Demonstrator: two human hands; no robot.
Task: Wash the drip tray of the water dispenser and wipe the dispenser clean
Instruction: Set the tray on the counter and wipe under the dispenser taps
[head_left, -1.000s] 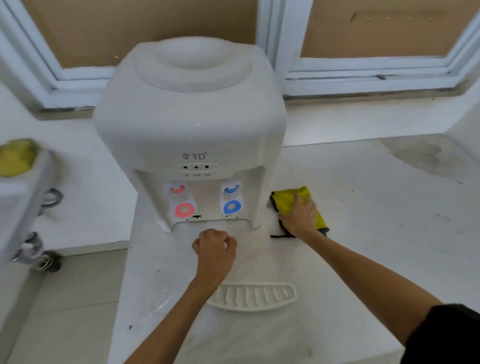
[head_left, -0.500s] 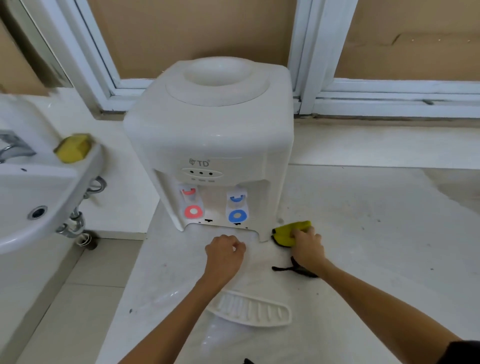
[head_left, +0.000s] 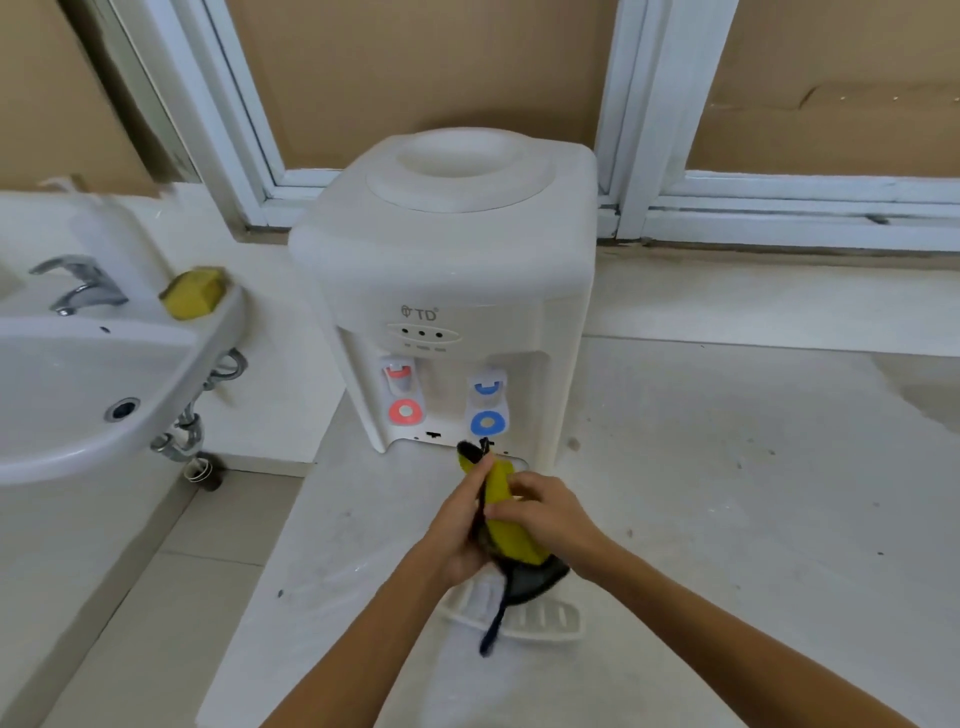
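Both hands meet in front of the white plastic countertop water dispenser, bunching a yellow cleaning cloth with a black edge between them, probably to fold it into a firm pad for wiping. The left hand curls its fingers round the cloth's left side, and the right hand wraps over it from the right, thumb and fingers pinching the fabric; a dark strip of the cloth hangs down toward the near edge. The ribbed white plastic drip tray lies flat on the pale counter, just near of the hands and partly hidden by them and the dangling strip, apart from the dispenser's empty recess under the red and blue taps, so it looks taken out for washing. To the far left, a white ceramic washbasin carries a yellow sponge on its rim beside a metal tap, handy for the tray's rinse.
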